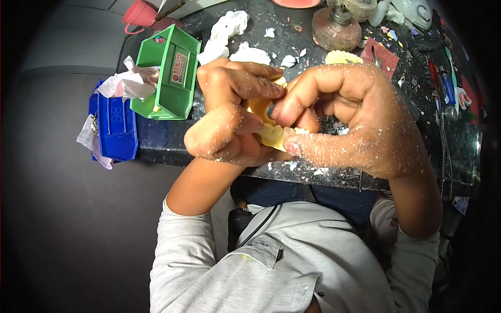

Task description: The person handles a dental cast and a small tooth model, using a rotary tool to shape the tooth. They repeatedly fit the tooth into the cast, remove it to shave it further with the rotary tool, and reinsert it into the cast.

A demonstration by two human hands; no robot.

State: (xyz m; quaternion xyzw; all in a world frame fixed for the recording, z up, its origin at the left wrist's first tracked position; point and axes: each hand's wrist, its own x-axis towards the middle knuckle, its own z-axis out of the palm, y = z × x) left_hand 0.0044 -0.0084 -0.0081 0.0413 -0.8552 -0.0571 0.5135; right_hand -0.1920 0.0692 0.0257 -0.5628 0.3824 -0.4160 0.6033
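Between my two hands, above the front of the dark table, is a yellow plaster dental cast (272, 136) with tooth shapes along its edge. My left hand (227, 112) is curled around its left side, fingers bent over the top. From the right, my right hand (365, 120) pinches it, with the thumb on the near edge and the bent fingers reaching into its curve. A small dark spot shows near the right fingertips, but I cannot make out what it is. White crumbs dust both hands. My fingers hide much of the cast.
A green bin (183, 99) and a blue bin (117, 130) holding papers stand at the left. Behind my hands are crumpled white tissue (229, 28), a glass spirit lamp (334, 32), a yellow plaster piece (343, 57) and a red square (383, 56). Scraps litter the dark table (162, 141).
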